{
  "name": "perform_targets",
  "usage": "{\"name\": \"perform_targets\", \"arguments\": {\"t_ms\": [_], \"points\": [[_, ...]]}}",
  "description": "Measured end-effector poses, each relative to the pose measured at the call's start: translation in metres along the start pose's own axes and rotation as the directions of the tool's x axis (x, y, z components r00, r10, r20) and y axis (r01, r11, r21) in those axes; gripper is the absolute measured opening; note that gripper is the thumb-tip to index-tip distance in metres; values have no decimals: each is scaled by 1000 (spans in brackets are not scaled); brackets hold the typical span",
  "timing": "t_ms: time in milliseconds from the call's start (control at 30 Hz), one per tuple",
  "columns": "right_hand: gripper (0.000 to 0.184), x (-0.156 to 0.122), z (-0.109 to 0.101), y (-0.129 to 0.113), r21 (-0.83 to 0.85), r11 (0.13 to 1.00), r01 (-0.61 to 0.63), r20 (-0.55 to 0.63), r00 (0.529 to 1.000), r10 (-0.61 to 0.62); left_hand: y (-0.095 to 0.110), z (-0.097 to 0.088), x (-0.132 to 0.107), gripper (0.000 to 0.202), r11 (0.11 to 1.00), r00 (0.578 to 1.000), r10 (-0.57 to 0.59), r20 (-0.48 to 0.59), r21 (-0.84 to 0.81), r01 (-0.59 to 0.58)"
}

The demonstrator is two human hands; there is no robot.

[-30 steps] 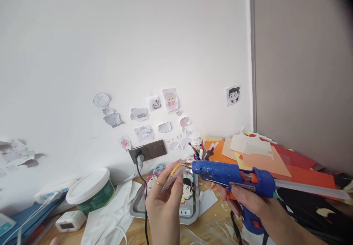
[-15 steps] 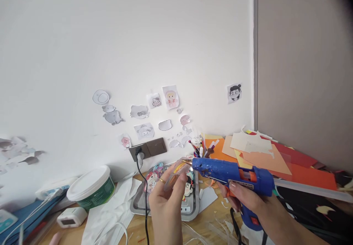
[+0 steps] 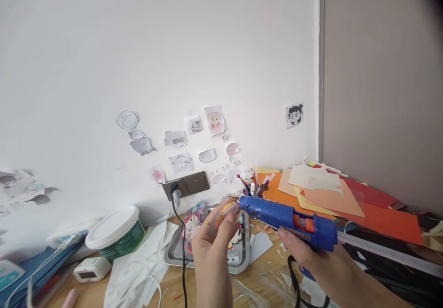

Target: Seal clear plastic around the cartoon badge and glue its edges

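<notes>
In my right hand (image 3: 301,250) is a blue hot glue gun (image 3: 277,211), gripped by its handle and pointing left. A long clear glue stick (image 3: 384,252) juts out of its back end. My left hand (image 3: 218,241) pinches a small clear piece with yellow-orange in it (image 3: 223,213); its exact kind I cannot make out. The gun's metal nozzle (image 3: 234,199) is at the upper edge of this piece; whether they touch I cannot tell. Behind my left hand lies a grey metal tray (image 3: 171,255) holding colourful cartoon cutouts.
Coloured paper sheets (image 3: 321,188) pile up at the right. Pens (image 3: 254,183) stand at the back. To the left are a white-lidded tub (image 3: 114,229), white paper (image 3: 134,262) and a small white device (image 3: 92,269). A black cord (image 3: 184,262) hangs from the wall socket (image 3: 180,190).
The glue gun has shifted slightly left and its rear has dipped. My left hand has moved a little right and turned, still pinching the clear piece.
</notes>
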State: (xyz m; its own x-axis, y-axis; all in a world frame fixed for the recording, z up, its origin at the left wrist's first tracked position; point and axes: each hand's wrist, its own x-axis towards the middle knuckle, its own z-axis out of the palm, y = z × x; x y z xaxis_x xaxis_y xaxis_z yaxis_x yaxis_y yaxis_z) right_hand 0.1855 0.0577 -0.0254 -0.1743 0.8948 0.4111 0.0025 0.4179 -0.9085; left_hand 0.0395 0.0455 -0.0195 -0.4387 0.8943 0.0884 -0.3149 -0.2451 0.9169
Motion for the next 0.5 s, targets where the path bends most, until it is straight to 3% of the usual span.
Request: {"name": "perform_targets", "arguments": {"t_ms": [100,233,400,500], "points": [[9,-1,4,-6,-146,988,48,-87,994,-61,1,1,0,27,1000,1000,-3,0,9,3],[15,0,4,-8,-204,979,21,-51,998,-32,0,1,1,27,1000,1000,-16,7,4,16],[17,1,3,-9,-199,980,13,-32,999,-20,0,0,2,27,1000,1000,-23,5,-2,23],[17,1,1,-11,-106,994,-21,2,1000,22,0,0,1,25,1000,1000,-13,15,-14,13]]}}
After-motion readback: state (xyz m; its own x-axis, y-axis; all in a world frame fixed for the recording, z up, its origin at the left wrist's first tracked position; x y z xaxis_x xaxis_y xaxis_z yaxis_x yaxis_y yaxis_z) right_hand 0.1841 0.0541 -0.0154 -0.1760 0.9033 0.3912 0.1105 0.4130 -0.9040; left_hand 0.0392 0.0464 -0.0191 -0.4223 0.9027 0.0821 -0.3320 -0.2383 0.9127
